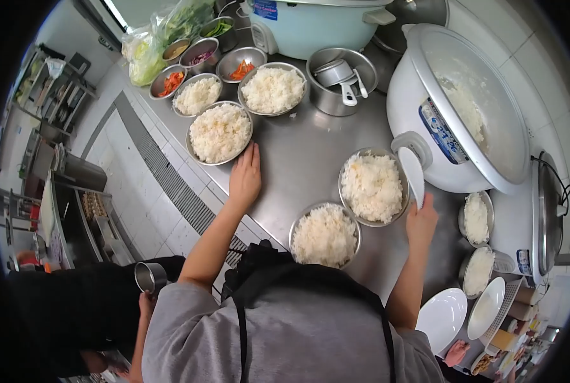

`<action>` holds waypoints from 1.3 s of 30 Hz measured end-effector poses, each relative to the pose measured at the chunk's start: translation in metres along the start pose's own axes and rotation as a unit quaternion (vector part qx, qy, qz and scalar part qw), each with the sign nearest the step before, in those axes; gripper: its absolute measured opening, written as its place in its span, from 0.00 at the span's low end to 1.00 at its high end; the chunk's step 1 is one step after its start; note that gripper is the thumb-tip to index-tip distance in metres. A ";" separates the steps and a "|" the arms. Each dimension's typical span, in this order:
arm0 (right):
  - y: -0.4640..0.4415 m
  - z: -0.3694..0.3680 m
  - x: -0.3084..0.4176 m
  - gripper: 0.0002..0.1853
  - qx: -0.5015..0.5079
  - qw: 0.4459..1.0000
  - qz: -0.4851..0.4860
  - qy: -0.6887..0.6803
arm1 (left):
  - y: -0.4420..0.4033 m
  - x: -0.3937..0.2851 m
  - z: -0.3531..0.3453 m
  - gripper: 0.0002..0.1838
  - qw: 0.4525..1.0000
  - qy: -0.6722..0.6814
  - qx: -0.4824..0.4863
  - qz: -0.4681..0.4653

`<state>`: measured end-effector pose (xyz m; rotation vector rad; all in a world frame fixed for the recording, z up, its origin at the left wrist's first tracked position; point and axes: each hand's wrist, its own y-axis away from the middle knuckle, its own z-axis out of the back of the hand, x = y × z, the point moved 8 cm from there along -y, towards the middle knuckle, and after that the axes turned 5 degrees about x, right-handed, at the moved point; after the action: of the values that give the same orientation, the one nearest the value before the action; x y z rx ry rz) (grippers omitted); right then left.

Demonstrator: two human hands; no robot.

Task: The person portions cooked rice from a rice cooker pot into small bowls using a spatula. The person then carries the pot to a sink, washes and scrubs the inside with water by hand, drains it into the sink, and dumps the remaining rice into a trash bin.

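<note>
My left hand [245, 175] lies with fingers stretched out against the near side of a metal bowl of rice [220, 133]; it grips nothing. In my right hand [422, 220] is the handle of a white rice paddle [412, 172], its blade pointing away from me beside another heaped rice bowl [373, 187]. Close to my body stands one more bowl of rice [325, 236]. Beyond the paddle, a large white rice cooker [406, 121] is open, with rice [466, 112] inside.
Small metal bowls of carrot [239, 69] and purple onion [202, 55] stand at the back left. A pot [336, 102] holds ladles. A blue cooker [317, 29] is behind. White plates [443, 319] lie at right. At left, another person's hand [146, 305] holds a metal cup [151, 277].
</note>
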<state>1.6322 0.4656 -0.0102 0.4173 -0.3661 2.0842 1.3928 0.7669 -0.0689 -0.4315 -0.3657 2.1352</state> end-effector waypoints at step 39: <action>0.063 0.014 0.012 0.35 0.109 0.990 -0.041 0.075 | -0.069 -0.161 0.029 0.06 0.814 0.562 0.134 -0.060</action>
<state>1.5749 0.4366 0.0015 0.3940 -0.0311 2.0666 1.5166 0.6687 0.0125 -1.3368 0.5684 1.4302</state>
